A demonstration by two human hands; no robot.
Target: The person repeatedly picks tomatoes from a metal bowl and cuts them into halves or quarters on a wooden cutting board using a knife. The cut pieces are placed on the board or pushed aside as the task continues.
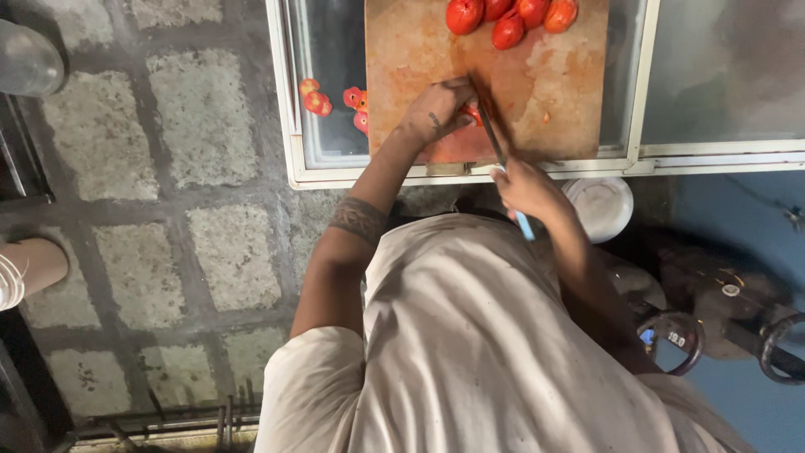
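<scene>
Left hand (438, 109) is down on the wooden cutting board (553, 92), fingers curled over a red tomato piece (474, 115) and pinning it near the board's near edge, only a sliver of red showing beside the knuckles. Right hand (527, 189) is clenched round the pale blue handle of a knife (490, 130), and the dark blade runs forward from the worktop's near edge right up against that tomato piece, touching or all but touching the left fingers. Tight quarters there, so the sound way through this cut, to my eye, is fingertips tucked back, knuckles guiding the flat of the blade, and the stroke kept slow and straight down onto the board. Further out, a cluster of whole tomatoes (507, 17) waits at the board's far edge, well apart from the blade. Off the board's left edge, cut tomato halves (317, 101) lie on the glass-topped worktop (721, 84) inside its pale frame. Below the near edge, just beside the right wrist, sits a white bowl (605, 205), whether anything is in it I cannot tell. Grey paving stones (201, 126) cover the floor to the left.
</scene>
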